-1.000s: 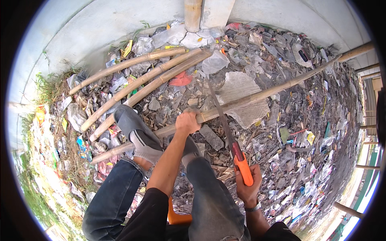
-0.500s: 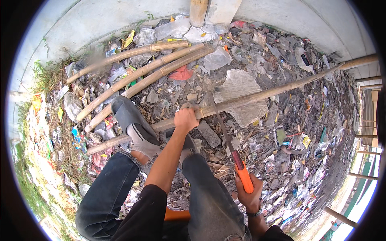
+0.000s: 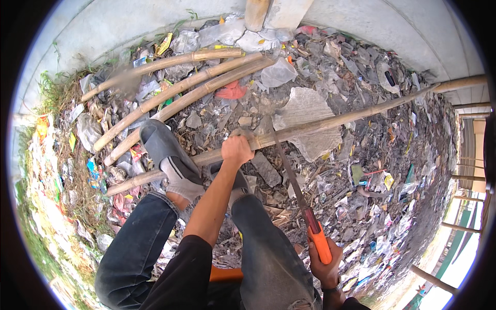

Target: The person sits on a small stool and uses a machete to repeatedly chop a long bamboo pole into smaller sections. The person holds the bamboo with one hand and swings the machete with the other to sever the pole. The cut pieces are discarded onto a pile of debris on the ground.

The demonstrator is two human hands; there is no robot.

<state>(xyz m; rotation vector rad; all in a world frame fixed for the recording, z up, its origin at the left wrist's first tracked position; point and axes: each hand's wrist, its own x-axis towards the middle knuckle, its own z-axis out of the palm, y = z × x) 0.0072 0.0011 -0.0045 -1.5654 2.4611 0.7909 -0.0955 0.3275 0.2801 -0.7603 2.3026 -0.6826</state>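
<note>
A long bamboo pole (image 3: 330, 123) lies across the littered ground from lower left to upper right. My left hand (image 3: 236, 150) grips this pole near its middle. My right hand (image 3: 326, 261) holds a hand saw by its orange handle (image 3: 319, 242); the dark blade (image 3: 288, 170) runs up to the pole just right of my left hand. My left foot in a grey shoe (image 3: 164, 150) presses on the pole further left. My legs in dark jeans fill the lower middle of the view.
Three more bamboo poles (image 3: 181, 88) lie side by side at the upper left. Plastic scraps, wrappers and stones cover the ground. A pale concrete wall (image 3: 372, 26) curves along the top. Grass grows at the left edge. Thin poles stand at the right rim.
The saw has slid along the cut and my right hand has drawn back toward me. My left hand stays on the pole; my left foot has shifted slightly.
</note>
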